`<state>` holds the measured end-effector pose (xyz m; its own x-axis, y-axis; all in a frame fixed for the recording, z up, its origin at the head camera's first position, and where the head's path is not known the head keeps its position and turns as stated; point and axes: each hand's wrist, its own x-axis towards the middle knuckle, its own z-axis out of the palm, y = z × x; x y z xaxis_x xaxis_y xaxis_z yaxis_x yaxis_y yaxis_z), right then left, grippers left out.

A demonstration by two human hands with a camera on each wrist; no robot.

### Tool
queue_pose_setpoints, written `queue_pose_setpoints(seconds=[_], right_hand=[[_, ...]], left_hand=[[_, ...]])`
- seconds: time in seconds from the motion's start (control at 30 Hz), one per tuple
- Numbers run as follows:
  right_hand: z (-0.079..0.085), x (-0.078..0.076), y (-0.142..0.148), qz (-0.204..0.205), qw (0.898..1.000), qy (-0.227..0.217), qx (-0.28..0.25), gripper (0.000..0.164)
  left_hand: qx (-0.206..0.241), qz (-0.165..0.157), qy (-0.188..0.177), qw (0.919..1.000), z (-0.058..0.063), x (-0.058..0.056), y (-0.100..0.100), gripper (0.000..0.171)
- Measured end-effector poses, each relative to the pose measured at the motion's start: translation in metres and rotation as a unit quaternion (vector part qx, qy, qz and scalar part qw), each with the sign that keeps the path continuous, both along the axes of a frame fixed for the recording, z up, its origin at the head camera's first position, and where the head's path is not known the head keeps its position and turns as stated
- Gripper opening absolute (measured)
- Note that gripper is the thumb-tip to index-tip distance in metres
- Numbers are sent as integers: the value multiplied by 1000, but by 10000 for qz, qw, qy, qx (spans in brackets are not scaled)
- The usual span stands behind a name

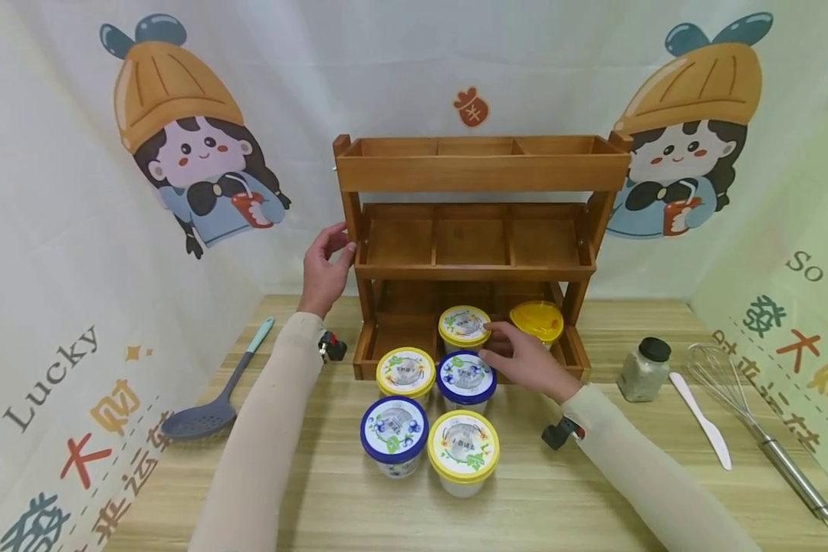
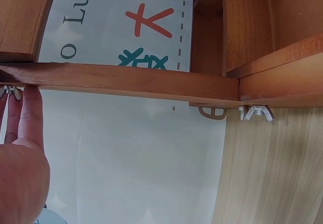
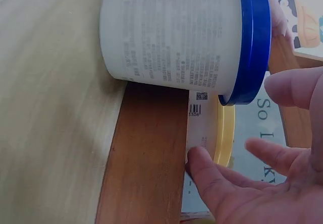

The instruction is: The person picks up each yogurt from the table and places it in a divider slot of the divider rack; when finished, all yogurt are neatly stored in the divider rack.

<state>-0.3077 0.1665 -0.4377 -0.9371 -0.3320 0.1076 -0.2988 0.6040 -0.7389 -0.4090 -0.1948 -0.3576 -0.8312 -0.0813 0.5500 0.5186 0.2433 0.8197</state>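
A three-tier brown wooden rack stands at the back of the table. My left hand touches its left upright, and the left wrist view shows straight fingers beside a wing nut. My right hand is at a yellow-lidded tub in the bottom tier's middle compartment. In the right wrist view a fingertip meets that tub's side, the fingers spread and loosely bent. Close to the thumb stands a blue-lidded tub, in front of the rack. A yellow-topped container sits in the bottom tier's right compartment.
Another yellow-lidded tub, a blue-lidded tub and a yellow-lidded tub stand in front. At left lies a slotted turner. A black-capped jar, white spreader and whisk are at right.
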Motion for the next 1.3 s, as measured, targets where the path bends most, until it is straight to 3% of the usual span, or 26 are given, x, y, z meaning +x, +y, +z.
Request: queue_pose_setpoints(seconds=[0.53, 0.73, 0.97, 1.3], right_hand=[[-11, 26, 11, 821, 9958, 391, 117, 52], [-15, 31, 11, 1040, 9944, 167, 21, 53], [-18, 33, 10, 1059, 9940, -230, -176, 61], [-20, 33, 12, 962, 9933, -240, -595, 54]], left_hand=[[11, -1, 2, 10000, 2, 1, 1, 41], [19, -20, 2, 10000, 1, 1, 0, 41], [41, -62, 6, 10000, 1, 1, 0, 41], [16, 30, 8, 10000, 1, 2, 1, 41]])
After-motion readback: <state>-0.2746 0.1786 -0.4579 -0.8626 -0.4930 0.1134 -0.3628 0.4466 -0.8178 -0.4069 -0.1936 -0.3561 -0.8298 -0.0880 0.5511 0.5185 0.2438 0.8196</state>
